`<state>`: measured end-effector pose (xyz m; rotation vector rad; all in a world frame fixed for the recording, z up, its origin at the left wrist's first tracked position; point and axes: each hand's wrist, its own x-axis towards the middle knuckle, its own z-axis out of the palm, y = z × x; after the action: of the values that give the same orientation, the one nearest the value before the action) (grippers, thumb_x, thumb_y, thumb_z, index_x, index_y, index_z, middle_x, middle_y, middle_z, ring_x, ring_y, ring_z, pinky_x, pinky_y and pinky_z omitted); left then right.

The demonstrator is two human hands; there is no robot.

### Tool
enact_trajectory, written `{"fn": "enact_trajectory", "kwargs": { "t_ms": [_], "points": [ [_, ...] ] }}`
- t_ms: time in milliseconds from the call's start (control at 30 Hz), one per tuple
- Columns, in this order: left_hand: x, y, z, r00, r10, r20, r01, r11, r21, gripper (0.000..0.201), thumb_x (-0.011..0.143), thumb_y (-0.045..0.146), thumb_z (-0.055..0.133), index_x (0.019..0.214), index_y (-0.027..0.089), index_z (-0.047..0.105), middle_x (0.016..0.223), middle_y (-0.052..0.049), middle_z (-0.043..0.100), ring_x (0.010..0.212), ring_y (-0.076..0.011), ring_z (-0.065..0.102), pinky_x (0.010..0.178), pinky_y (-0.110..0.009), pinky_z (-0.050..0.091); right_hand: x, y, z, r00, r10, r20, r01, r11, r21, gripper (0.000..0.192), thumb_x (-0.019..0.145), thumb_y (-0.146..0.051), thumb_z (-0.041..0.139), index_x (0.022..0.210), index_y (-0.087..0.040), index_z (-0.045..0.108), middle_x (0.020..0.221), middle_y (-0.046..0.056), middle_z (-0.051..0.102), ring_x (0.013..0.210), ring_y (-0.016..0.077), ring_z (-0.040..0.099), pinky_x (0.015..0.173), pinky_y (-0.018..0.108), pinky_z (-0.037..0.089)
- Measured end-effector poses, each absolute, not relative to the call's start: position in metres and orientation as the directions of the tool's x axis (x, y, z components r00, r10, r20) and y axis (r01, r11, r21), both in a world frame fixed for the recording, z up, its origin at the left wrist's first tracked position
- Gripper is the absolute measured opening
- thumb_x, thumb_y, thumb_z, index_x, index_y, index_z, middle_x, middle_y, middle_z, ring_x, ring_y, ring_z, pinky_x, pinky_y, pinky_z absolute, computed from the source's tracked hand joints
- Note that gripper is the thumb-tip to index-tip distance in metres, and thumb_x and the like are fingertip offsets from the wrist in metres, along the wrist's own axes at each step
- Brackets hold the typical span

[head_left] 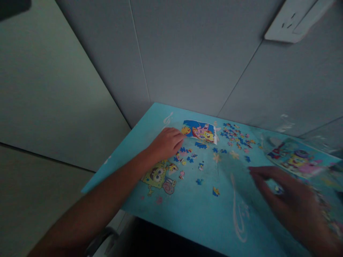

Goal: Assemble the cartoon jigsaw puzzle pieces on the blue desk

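My left hand point(169, 142) rests on the blue table with its fingers curled together, at the lower left corner of a small cartoon picture card point(199, 130). Whatever lies under those fingers is hidden. Blurred by motion, my right hand point(284, 196) hovers over the table's right part, thumb and forefinger pinched together; I cannot make out anything between the tips. Loose jigsaw pieces point(190, 159) lie just right of my left hand. A short joined strip of blue pieces point(200, 145) sits below the card. Single pieces point(215, 191) lie nearer the front edge.
A heap of jigsaw pieces point(234, 135) is right of the card. Farther right, a clear plastic bag point(297, 157) lies with a cartoon picture showing, and more pieces are partly behind my right hand. The table point(187, 221) meets a grey wall point(193, 57) carrying a socket point(292, 25).
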<state>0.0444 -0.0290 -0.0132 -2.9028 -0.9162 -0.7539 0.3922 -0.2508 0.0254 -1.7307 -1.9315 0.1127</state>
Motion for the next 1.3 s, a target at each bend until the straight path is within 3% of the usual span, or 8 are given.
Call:
{"fn": "enact_trajectory", "kwargs": {
  "t_ms": [100,267,400,600,733,900,1067,1300],
  "points": [
    [0.053,-0.035,-0.016,0.731,0.53,0.43,0.517,-0.841,0.159,0.024,0.101,0.022,0.051,0.118,0.017,0.068,0.107,-0.008,0.071,0.106,-0.0229,0.063,0.097,-0.041,0.046,0.314,-0.193,0.025,-0.304,0.927,0.22,0.812,0.373,-0.449,0.027,0.1,-0.028,0.057,0.124,-0.028,0.069,0.112,0.009,0.07,0.102,0.0235,0.067,0.091,0.04,0.057],
    [0.057,-0.039,-0.013,0.755,0.508,0.416,0.491,-0.857,0.155,0.023,0.102,0.022,0.05,0.114,0.017,0.069,0.104,-0.008,0.07,0.104,-0.0232,0.063,0.095,-0.04,0.047,0.251,-0.142,0.005,-0.356,0.919,0.166,0.87,0.391,-0.299,0.027,0.096,-0.024,0.062,0.12,-0.019,0.073,0.106,0.011,0.07,0.099,0.0259,0.065,0.092,0.042,0.055],
    [0.058,-0.039,-0.01,0.76,0.505,0.408,0.496,-0.857,0.138,0.021,0.101,0.022,0.052,0.112,0.017,0.069,0.104,-0.008,0.07,0.103,-0.0241,0.062,0.094,-0.041,0.047,0.25,-0.134,-0.004,-0.333,0.929,0.159,0.872,0.368,-0.323,0.021,0.097,-0.022,0.061,0.112,-0.021,0.076,0.102,0.009,0.07,0.095,0.0232,0.065,0.091,0.039,0.054],
    [0.07,-0.039,-0.011,0.782,0.486,0.39,0.48,-0.869,0.12,0.019,0.097,0.017,0.057,0.112,0.017,0.068,0.104,-0.007,0.069,0.107,-0.0241,0.061,0.096,-0.04,0.046,0.261,-0.135,-0.003,-0.294,0.945,0.143,0.796,0.325,-0.51,0.014,0.09,-0.016,0.065,0.096,-0.024,0.076,0.097,0.004,0.072,0.09,0.0191,0.066,0.086,0.033,0.052],
    [0.086,-0.041,-0.011,0.814,0.425,0.396,0.422,-0.901,0.099,0.019,0.096,0.014,0.056,0.11,0.017,0.069,0.111,-0.008,0.069,0.111,-0.0234,0.061,0.099,-0.039,0.046,0.295,-0.127,0.001,-0.117,0.991,0.068,0.773,0.134,-0.62,0.012,0.089,-0.024,0.063,0.092,-0.022,0.075,0.08,0.001,0.072,0.068,0.0158,0.062,0.067,0.029,0.049],
    [0.111,-0.038,-0.015,0.861,0.35,0.369,0.359,-0.932,0.046,0.02,0.096,0.016,0.054,0.109,0.017,0.069,0.113,-0.007,0.07,0.111,-0.0228,0.063,0.102,-0.039,0.046,0.347,-0.11,-0.004,0.034,0.999,0.016,0.676,-0.011,-0.737,0.027,0.084,-0.034,0.064,0.1,-0.017,0.077,0.079,0.004,0.075,0.07,0.0188,0.065,0.067,0.03,0.051],
    [0.128,-0.031,-0.021,0.855,0.352,0.381,0.369,-0.929,0.029,0.018,0.095,0.015,0.055,0.104,0.015,0.071,0.112,-0.008,0.071,0.11,-0.0235,0.063,0.099,-0.039,0.048,0.351,-0.096,-0.01,0.037,0.999,-0.024,0.673,-0.042,-0.738,0.024,0.085,-0.031,0.062,0.095,-0.016,0.078,0.078,0.005,0.077,0.068,0.0191,0.068,0.065,0.03,0.052],
    [0.118,-0.034,-0.025,0.849,0.368,0.38,0.358,-0.929,0.1,0.021,0.092,0.013,0.056,0.107,0.014,0.071,0.109,-0.009,0.071,0.11,-0.0227,0.063,0.103,-0.038,0.049,0.336,-0.085,-0.004,0.023,1.0,-0.006,0.729,-0.021,-0.684,0.026,0.086,-0.034,0.061,0.091,-0.017,0.081,0.071,0.003,0.075,0.056,0.0157,0.06,0.055,0.027,0.045]
  ]
}}
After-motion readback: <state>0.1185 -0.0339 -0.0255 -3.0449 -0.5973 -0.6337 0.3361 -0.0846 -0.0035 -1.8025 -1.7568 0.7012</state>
